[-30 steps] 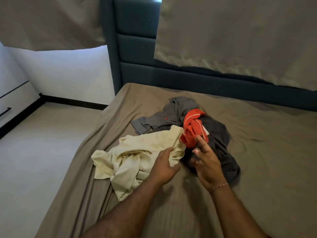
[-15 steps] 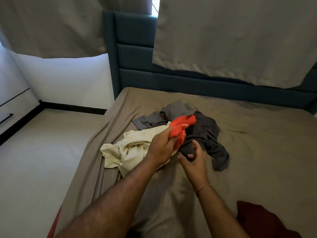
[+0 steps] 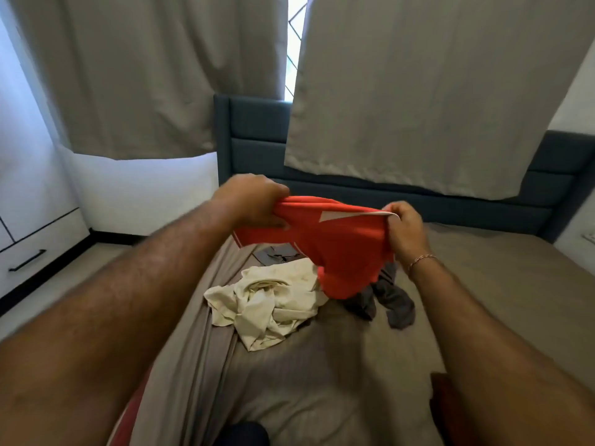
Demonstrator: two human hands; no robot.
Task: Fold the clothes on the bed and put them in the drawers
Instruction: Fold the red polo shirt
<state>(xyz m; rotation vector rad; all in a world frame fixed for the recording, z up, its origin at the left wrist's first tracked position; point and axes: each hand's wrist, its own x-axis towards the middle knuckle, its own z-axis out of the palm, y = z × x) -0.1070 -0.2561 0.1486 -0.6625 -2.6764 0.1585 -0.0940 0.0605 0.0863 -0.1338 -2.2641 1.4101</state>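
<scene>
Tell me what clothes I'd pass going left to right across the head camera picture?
Cream garment crumpled on the bed → orange garment held up by the left hand and right hand → dark grey garment lying on the bed.

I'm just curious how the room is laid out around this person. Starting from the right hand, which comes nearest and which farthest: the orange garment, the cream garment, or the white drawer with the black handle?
From the right hand:
1. Orange garment, pinched in that hand.
2. Cream garment, crumpled on the bed below, to its left.
3. White drawer, across the floor at far left.
</scene>
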